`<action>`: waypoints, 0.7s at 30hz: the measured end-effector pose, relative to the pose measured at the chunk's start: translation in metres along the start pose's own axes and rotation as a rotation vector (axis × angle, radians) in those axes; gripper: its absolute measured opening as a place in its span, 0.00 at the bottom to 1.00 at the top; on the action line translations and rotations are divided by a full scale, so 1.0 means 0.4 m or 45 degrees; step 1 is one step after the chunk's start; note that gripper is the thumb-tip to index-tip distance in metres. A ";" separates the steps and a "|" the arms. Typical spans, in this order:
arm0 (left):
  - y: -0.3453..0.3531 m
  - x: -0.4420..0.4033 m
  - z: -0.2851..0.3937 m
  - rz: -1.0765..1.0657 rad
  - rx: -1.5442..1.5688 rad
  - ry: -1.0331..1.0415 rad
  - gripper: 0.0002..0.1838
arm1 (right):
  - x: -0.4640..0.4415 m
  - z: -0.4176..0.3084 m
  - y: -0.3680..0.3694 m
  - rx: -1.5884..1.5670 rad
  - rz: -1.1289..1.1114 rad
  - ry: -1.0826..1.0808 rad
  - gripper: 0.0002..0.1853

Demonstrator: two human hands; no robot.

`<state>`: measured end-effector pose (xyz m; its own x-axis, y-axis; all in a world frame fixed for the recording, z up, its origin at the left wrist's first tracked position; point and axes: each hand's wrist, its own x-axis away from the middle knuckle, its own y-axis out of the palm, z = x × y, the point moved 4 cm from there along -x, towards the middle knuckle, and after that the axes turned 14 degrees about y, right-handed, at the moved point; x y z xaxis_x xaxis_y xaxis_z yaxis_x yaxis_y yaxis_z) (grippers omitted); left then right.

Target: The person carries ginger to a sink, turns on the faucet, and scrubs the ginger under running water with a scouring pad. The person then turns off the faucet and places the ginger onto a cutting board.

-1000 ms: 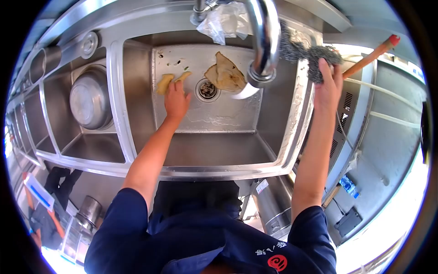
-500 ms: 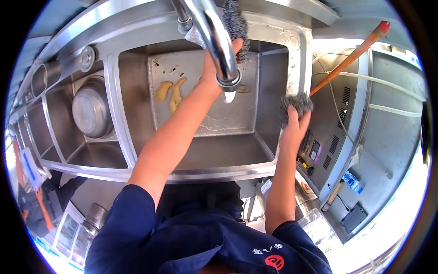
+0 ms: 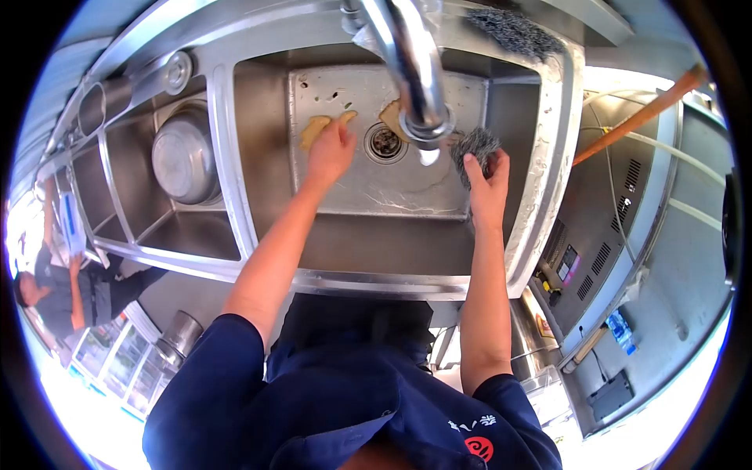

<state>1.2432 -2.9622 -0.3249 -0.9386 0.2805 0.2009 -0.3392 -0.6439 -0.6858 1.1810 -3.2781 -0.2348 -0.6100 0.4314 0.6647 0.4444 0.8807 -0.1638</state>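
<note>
My left hand is over the left part of the sink, its fingers pressed together at the yellowish pieces on the bottom. My right hand grips a grey steel wool scrubber over the sink's right side. A tan flat piece lies near the drain, partly hidden by the faucet. More dark steel wool rests on the back right rim. Small dark bits lie near the sink's back left.
A metal pot sits in the left basin. Beyond the right rim, a wooden stick leans near hoses. A blue-labelled bottle lies at the lower right. Another person is at the far left, holding a white and blue object.
My left hand first went to the back rim, then returned to the yellowish pieces. The dark steel wool it held now lies on the rim. My right hand brought its scrubber over the sink.
</note>
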 end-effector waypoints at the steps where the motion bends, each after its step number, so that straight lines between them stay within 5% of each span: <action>1: 0.067 0.046 -0.099 -0.028 -0.144 -0.106 0.21 | -0.003 0.034 0.001 0.008 -0.016 -0.003 0.29; 8: 0.140 0.114 -0.121 0.283 -0.324 -0.362 0.22 | 0.056 0.113 0.057 0.130 -0.301 0.156 0.28; 11: 0.179 0.083 -0.116 0.130 0.159 -0.268 0.22 | 0.044 0.139 0.054 0.226 -0.260 0.207 0.27; 13: 0.189 0.062 -0.050 0.047 0.771 -0.469 0.19 | 0.006 0.139 0.042 0.453 -0.104 -0.060 0.28; 15: 0.119 0.029 0.077 -0.060 0.867 -0.483 0.18 | 0.019 0.055 0.077 0.691 0.073 -0.357 0.26; 19: 0.092 0.021 0.194 -0.295 1.202 -0.498 0.19 | 0.062 0.000 0.193 0.882 -0.045 -0.468 0.22; 21: 0.086 0.039 0.212 -0.355 1.243 -0.430 0.19 | 0.111 -0.009 0.243 0.951 -0.019 -0.774 0.18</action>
<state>1.2115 -3.0406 -0.2860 -0.7384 0.3905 0.5498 -0.3076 -0.9206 0.2407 1.1994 -3.1742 -0.2187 -0.9411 0.2621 0.2137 0.0298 0.6937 -0.7196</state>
